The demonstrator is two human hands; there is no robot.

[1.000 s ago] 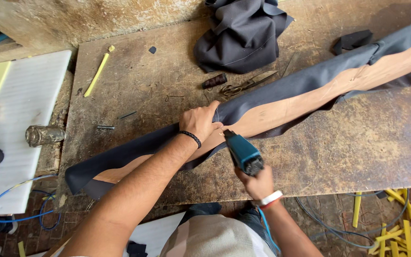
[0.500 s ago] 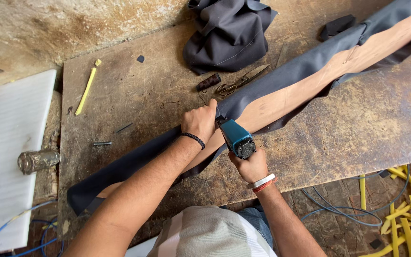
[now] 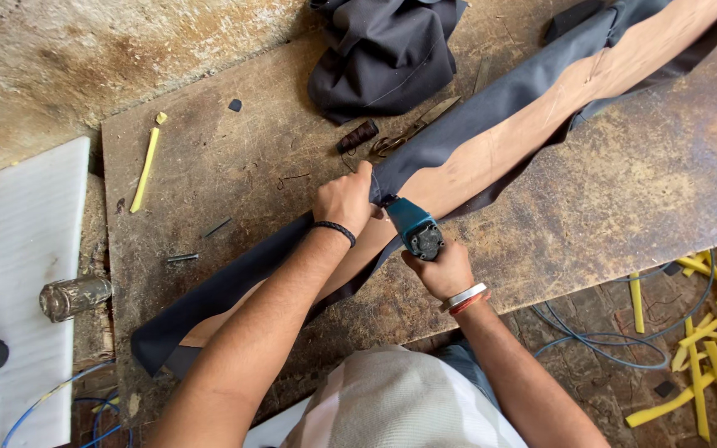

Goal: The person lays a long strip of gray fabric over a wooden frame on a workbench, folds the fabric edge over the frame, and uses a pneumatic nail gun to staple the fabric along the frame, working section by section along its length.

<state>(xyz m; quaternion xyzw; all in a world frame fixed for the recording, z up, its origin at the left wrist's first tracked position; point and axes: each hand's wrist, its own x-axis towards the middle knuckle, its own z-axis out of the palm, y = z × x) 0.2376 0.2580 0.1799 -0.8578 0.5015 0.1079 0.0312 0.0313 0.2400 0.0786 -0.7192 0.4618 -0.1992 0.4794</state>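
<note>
Dark fabric [image 3: 491, 108] lies half-wrapped along my wooden strip [image 3: 508, 153]; left hand [image 3: 343, 199] fingers pinch its edge, right hand [image 3: 441, 270] grips the teal stapler [image 3: 412, 226], bare wood showing either side.

a worn, stained wooden workbench [image 3: 624, 207] fills most of the view, its surface scratched and blotchy brown. beyond its far edge rises a rough, mottled plaster wall [image 3: 85, 58]. to the left lies a white foam board [image 3: 18, 274]. the dark floor [image 3: 591, 373] below holds blue cable [image 3: 599, 336] and yellow strips [image 3: 707, 357]. daylight is soft and even.
</note>
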